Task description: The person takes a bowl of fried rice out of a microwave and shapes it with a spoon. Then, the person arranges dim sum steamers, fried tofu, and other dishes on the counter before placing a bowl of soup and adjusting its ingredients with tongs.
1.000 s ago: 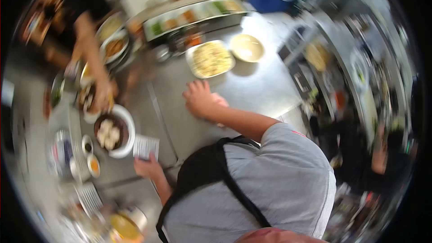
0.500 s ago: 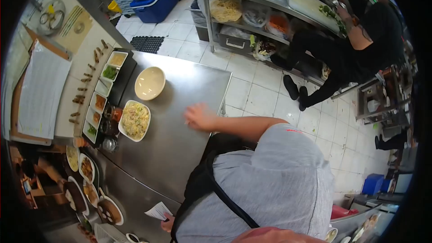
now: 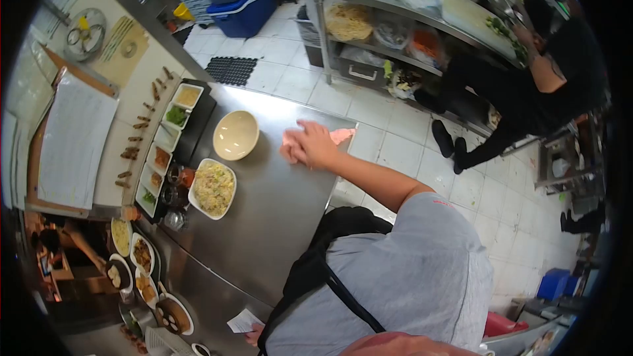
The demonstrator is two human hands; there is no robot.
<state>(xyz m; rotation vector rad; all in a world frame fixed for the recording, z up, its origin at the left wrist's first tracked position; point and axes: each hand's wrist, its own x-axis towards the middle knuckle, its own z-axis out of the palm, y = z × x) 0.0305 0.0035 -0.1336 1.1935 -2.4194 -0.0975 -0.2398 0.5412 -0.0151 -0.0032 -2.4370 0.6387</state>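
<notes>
My right hand (image 3: 311,146) is on a pink cloth (image 3: 343,136) at the far edge of the steel table, its fingers bent over the bunched cloth. Low in the view, my left hand (image 3: 254,335) pinches a white paper slip (image 3: 244,322); most of that hand is hidden by my clothing. Nearest my right hand stands a cream bowl (image 3: 236,135) with nothing visible in it. Beside that bowl sits a white square bowl (image 3: 212,188) filled with what looks like fried rice.
A black rack of condiment tubs (image 3: 177,117) lines the table's back, with jars (image 3: 175,196) beside it. Several filled dishes (image 3: 142,253) stand on a lower-left counter, where another person's arm (image 3: 89,250) reaches in. A co-worker (image 3: 547,86) handles greens at another bench.
My right hand has moved up and slightly right across the table, and a pink cloth now shows beneath it. The whole view has shifted a little. My left hand still holds the slip.
</notes>
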